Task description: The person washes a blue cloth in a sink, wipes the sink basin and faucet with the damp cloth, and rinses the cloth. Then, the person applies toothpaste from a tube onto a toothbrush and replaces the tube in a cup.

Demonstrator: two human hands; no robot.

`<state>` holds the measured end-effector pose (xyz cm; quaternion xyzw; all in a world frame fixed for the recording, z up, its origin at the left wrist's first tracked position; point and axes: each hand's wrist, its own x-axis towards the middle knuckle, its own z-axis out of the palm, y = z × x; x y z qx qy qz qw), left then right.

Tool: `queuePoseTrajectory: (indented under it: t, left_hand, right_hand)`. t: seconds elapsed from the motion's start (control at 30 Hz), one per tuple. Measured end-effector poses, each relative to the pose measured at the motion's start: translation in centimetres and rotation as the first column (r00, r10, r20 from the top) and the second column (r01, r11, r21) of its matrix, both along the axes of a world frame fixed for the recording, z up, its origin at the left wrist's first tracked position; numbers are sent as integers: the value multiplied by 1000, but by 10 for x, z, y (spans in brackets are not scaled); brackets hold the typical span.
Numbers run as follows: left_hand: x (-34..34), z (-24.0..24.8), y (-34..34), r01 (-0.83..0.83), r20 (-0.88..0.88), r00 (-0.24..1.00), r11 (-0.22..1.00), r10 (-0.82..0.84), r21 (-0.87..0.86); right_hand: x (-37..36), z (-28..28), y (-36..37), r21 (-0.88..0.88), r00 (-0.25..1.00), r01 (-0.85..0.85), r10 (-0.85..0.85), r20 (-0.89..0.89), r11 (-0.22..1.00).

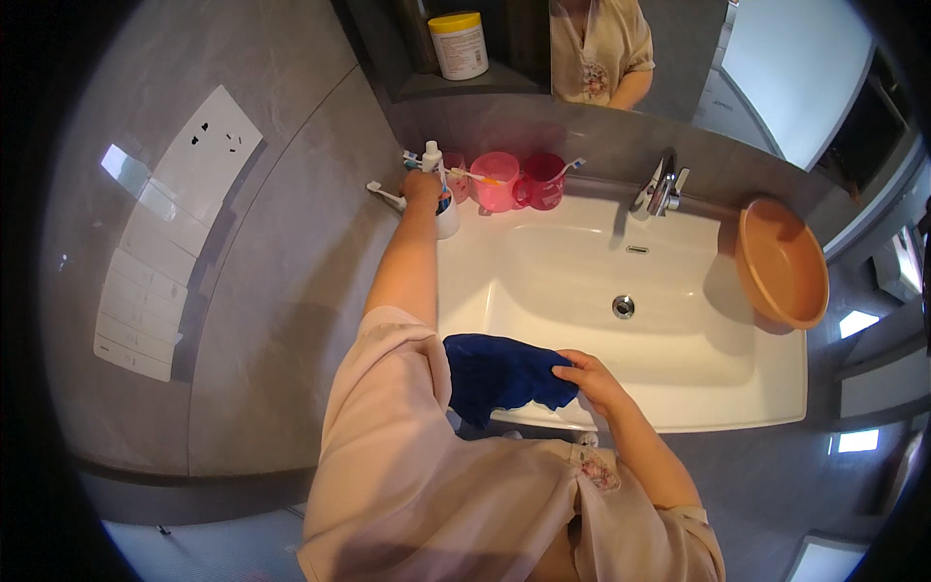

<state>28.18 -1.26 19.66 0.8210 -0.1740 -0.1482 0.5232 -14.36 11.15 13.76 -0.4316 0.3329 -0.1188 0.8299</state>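
Note:
My right hand (593, 380) pinches the right end of a dark blue cloth (504, 376), which spreads over the sink's front left edge. The cloth's left end passes behind my sleeve. At the back left corner, my left hand (422, 186) is closed among the toiletries; what its fingers hold, if anything, is hidden. Just beyond it stands a white tube (433, 155). A white toothbrush (386, 196) sticks out to the left of my wrist, and a white and dark blue container (447, 217) is on the right of it.
A pink cup (496, 182) and a red mug (541, 184) with toothbrushes line the back ledge. The faucet (661, 189) rises behind the white sink (582, 291). An orange basin (782, 264) leans at the right end. A yellow-lidded tub (459, 47) sits on the shelf above.

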Motion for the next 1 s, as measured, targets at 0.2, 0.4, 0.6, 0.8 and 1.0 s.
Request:
queuePoseTrajectory:
  t: [0.2, 0.4, 0.6, 0.8, 1.0]
  left_hand:
    - [6, 37, 38, 78, 410, 911, 995, -45, -63]
    - [-97, 114, 131, 372, 804, 594, 900, -44, -225]
    - [-173, 94, 213, 444, 68, 852, 649, -519, -617]
    - [-199, 59, 258, 533, -363, 738, 821, -569, -203]
    - [-227, 35, 269, 698, -232, 691, 715, -685, -34]
  right_hand:
    - [16, 6, -1, 5, 993, -120, 120, -25, 993]
    - [27, 9, -6, -13, 1000, -4, 4, 7, 1000]
    - [45, 15, -12, -897, 964, -265, 100, -245, 355]
    - [74, 88, -17, -579, 996, 85, -55, 69, 811]
    - [82, 85, -18, -744, 968, -251, 175, -181, 619]
